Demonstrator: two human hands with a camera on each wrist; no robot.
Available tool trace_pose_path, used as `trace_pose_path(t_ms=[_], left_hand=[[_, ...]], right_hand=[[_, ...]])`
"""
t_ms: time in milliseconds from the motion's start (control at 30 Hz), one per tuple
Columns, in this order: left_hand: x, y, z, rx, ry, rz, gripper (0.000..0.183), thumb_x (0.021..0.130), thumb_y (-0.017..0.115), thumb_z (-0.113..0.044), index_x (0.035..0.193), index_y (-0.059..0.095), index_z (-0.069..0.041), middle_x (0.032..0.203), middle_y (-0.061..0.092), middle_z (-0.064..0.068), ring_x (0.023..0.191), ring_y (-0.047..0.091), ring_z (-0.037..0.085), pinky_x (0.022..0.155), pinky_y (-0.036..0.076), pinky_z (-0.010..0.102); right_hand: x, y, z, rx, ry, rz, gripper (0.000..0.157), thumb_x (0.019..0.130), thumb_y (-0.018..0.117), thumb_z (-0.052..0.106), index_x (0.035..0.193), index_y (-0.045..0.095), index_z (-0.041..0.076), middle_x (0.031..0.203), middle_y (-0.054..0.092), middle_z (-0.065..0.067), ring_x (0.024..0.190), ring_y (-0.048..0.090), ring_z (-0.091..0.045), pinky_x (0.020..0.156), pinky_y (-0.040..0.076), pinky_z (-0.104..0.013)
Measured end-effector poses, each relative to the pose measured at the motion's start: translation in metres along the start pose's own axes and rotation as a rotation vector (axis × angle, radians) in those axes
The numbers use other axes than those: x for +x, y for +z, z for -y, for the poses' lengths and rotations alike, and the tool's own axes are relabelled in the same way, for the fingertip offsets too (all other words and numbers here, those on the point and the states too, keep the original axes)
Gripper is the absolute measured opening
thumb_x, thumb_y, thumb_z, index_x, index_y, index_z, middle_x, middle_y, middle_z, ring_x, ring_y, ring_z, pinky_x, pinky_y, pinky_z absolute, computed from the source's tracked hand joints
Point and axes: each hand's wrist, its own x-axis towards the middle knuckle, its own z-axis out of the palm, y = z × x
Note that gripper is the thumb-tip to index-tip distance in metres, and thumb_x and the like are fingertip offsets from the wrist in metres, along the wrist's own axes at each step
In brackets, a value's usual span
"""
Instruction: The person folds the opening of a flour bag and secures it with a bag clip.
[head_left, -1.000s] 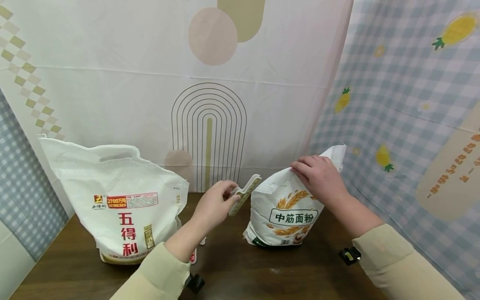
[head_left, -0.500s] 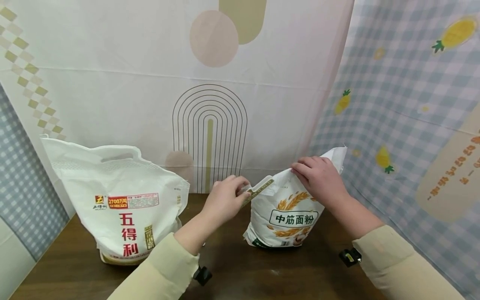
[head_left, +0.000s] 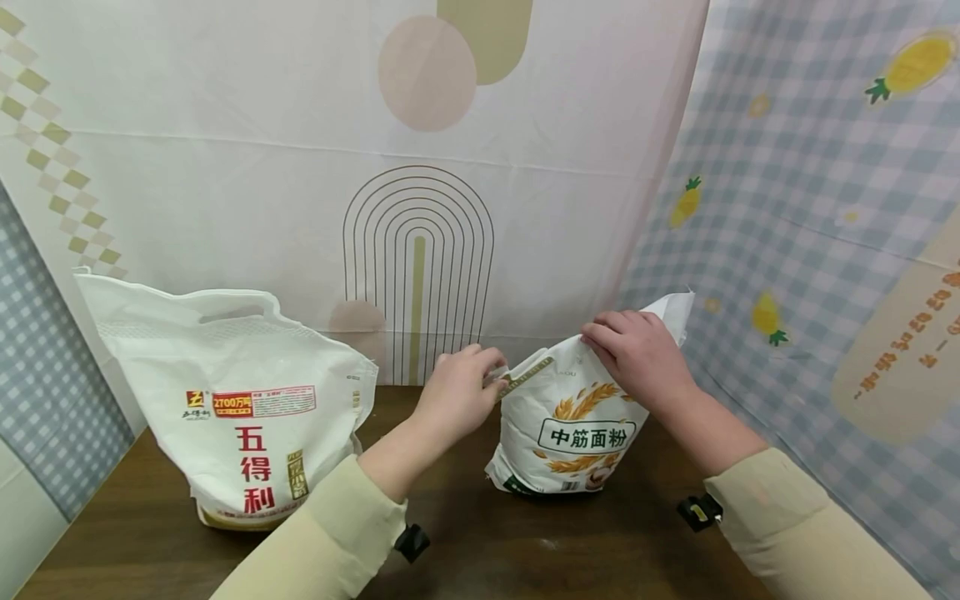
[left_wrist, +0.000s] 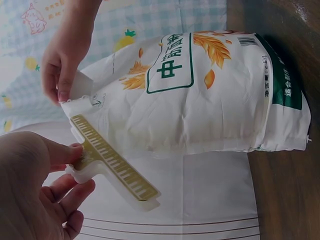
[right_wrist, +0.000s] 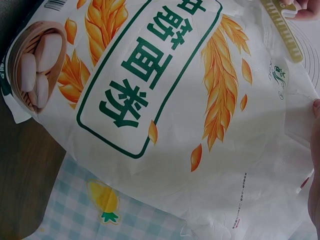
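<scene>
My left hand (head_left: 459, 390) pinches a bag clip (left_wrist: 117, 162), white with a gold scale-marked strip, by its tab between thumb and fingers. The clip lies slantwise at the top left corner of a white flour bag (head_left: 517, 433). One end overlaps the bag's top edge in the left wrist view, while the other sticks out past its side. Farther along that top edge, my right hand (head_left: 637, 358) grips the folded-over plastic, thumb in front. The bag stands upright on the table, printed with wheat ears and a green-framed label.
A larger white flour bag (head_left: 172, 358) with red lettering and a cut-out handle stands at the left of the brown wooden table (head_left: 495, 533). Behind hangs a pale patterned cloth (head_left: 300, 167), with a blue checked pineapple cloth (head_left: 810, 183) at right.
My left hand has carried the clip rightward, from beside the small flour bag to its top left corner. The right hand keeps its grip on the bag's top.
</scene>
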Motion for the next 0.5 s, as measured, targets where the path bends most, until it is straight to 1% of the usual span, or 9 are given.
trace_pose_path(t_ms=[300,500], left_hand=[[0.009,0.002,-0.007,-0.031,0.004,0.014,0.014,0.084,0.066,-0.03,0.097,0.063,-0.025,0.081,0.054,-0.011,0.073,0.049,0.007,0.076,0.036,0.031],[0.017,0.0,-0.016,-0.015,0.026,0.033,0.017,0.084,0.066,-0.031,0.099,0.063,-0.024,0.081,0.053,-0.01,0.073,0.049,0.008,0.078,0.037,0.032]], right_hand=[[0.001,-0.001,0.0,0.006,0.003,-0.004,0.015,0.083,0.067,0.019,0.098,0.069,0.015,0.094,0.064,-0.002,0.082,0.059,-0.024,0.074,0.044,-0.043],[0.001,-0.001,0.001,-0.003,0.01,0.004,0.015,0.083,0.067,0.02,0.098,0.069,0.015,0.095,0.065,-0.003,0.083,0.059,-0.025,0.075,0.045,-0.044]])
